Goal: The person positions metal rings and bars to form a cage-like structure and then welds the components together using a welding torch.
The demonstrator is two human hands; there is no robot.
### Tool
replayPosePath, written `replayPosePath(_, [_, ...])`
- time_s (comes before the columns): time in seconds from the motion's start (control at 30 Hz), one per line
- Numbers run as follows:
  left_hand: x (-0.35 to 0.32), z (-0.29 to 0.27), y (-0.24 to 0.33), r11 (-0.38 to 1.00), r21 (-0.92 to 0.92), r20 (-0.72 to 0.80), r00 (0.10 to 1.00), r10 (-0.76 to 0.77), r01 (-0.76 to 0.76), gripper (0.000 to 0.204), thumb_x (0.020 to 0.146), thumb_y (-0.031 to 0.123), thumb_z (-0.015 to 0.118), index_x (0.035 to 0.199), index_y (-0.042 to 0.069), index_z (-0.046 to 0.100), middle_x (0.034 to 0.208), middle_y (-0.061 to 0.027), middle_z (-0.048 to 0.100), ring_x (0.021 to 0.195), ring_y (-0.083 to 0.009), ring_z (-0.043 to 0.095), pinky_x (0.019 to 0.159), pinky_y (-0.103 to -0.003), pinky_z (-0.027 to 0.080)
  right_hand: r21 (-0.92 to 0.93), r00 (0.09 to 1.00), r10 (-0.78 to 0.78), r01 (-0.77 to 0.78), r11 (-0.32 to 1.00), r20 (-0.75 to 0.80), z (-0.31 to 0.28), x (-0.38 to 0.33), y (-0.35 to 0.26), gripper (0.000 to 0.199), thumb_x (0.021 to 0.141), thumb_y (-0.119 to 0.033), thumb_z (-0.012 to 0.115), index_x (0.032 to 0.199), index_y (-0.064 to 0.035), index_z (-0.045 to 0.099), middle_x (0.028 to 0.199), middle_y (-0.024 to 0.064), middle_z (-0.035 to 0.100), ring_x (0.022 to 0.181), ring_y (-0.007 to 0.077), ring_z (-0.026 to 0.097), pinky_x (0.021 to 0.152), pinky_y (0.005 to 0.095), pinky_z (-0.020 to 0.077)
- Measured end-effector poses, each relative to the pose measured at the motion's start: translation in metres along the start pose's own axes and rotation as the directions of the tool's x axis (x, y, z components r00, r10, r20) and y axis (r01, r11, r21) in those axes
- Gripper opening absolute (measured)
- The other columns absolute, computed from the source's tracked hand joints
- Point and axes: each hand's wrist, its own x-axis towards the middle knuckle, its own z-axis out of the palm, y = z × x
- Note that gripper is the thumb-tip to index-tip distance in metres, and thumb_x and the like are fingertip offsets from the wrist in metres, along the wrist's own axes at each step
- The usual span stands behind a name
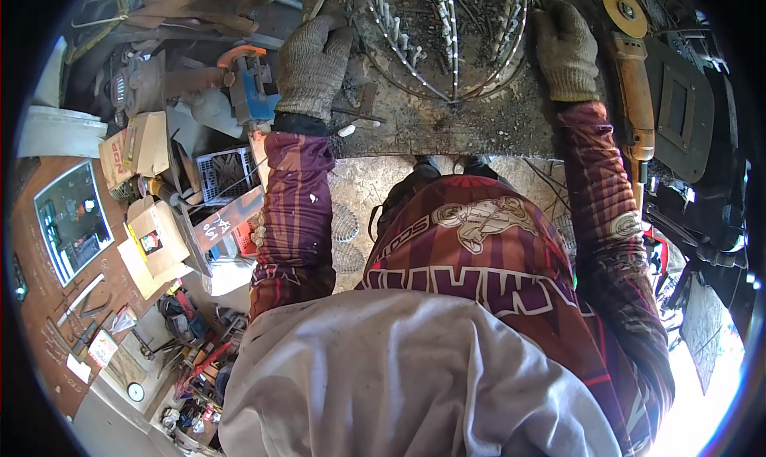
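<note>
A round wire frame (454, 67) with curved ribs meeting near its close end sits on the dark, grimy worktable (495, 138). My left hand (315, 66), in a grey knit glove, is closed at the frame's left rim. On the opposite side, my right hand (566, 54), gloved the same way, has its fingers curled at the right rim. The fingertips of both hands are partly hidden. Through the wires, several short pale rods (399, 38) show on the table. Small white pieces (346, 130) lie beside my left wrist.
An angle grinder (634, 90) with a yellow disc (625, 11) lies right of my right hand, beside a black panel with a window (678, 114). A blue-and-orange machine (254, 90), a crate (223, 175) and cardboard boxes (155, 233) crowd the left. Tools hang on a brown board (56, 217).
</note>
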Motion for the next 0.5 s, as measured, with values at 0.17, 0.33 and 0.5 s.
replayPosePath(0.17, [0.002,-0.001,0.012,1.000,0.016,-0.004,1.000,-0.005,0.005,0.029,0.093,0.034,0.070,0.113,0.013,0.074,0.109,-0.0161,0.074,0.103,-0.0392,0.070,0.087,-0.045,0.054,0.003,0.999,0.021,-0.021,1.000,-0.040,-0.001,-0.002,0.005,0.028,0.096,-0.031,0.068,0.113,-0.0099,0.073,0.106,0.0148,0.074,0.100,0.0352,0.071,0.087,0.0419,0.0550])
replayPosePath(0.33, [0.003,0.001,0.012,0.998,0.012,-0.007,0.998,-0.059,0.059,0.030,0.094,0.036,0.069,0.116,0.016,0.074,0.108,-0.0161,0.075,0.102,-0.0387,0.070,0.086,-0.046,0.055,-0.014,0.997,-0.017,0.016,1.000,-0.082,-0.001,-0.001,0.006,0.026,0.095,-0.029,0.068,0.113,-0.0114,0.074,0.106,0.0133,0.074,0.101,0.0325,0.071,0.090,0.0406,0.0550])
replayPosePath(0.5, [0.004,0.004,0.010,1.000,-0.009,-0.040,0.999,-0.011,0.010,0.032,0.094,0.036,0.069,0.117,0.015,0.074,0.108,-0.0158,0.075,0.102,-0.0380,0.071,0.085,-0.046,0.055,-0.020,0.989,-0.085,0.083,0.996,-0.123,0.000,0.000,0.008,0.024,0.097,-0.027,0.067,0.114,-0.0121,0.074,0.107,0.0137,0.073,0.101,0.0336,0.070,0.090,0.0418,0.0552])
